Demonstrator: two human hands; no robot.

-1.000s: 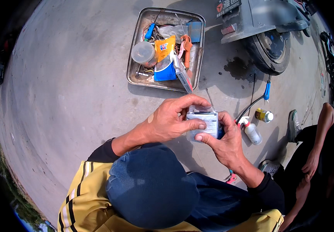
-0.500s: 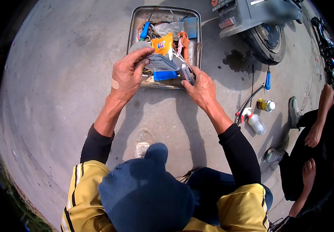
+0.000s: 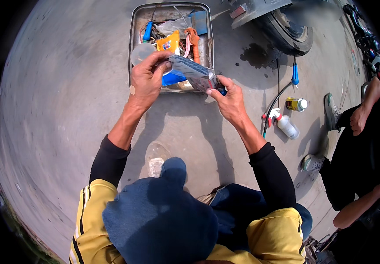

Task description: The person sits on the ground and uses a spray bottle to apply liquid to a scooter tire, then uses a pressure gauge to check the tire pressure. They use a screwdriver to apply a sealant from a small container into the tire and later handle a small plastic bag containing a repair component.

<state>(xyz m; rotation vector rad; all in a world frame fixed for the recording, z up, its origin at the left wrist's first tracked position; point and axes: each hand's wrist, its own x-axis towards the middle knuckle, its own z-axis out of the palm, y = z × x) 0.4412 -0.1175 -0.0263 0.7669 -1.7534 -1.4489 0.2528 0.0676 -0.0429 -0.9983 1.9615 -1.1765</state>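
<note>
A clear, flat plastic pouch [image 3: 188, 66] stretches between my hands, above the near part of an open metal tray [image 3: 131, 33]. Its left end is pinched in my left hand [image 3: 148, 83], thumb against fingers. My right hand [image 3: 230, 100] grips the other end, where a small dark box [image 3: 207, 82] shows; whether it lies inside the pouch or against it, I cannot tell. Under the pouch is a blue packet [image 3: 171, 79]. A yellow packet [image 3: 168, 43], an orange tool [image 3: 193, 37], a blue-handled tool [image 3: 147, 31] and a translucent disc [image 3: 141, 53] lie in the tray.
To the right on the ground are a spray bottle [image 3: 288, 127], a yellow-labelled bottle [image 3: 294, 104] and a blue-handled tool [image 3: 295, 74] by a black hose [image 3: 272, 108]. A scooter wheel [image 3: 293, 42] stands beyond a wet patch [image 3: 256, 53]. Another person's shoe [image 3: 330, 112] is at right.
The pouch and the small box, apart at their lower edges before, now meet in one line between my hands. My view has shifted, so the tray sits farther left and higher.
</note>
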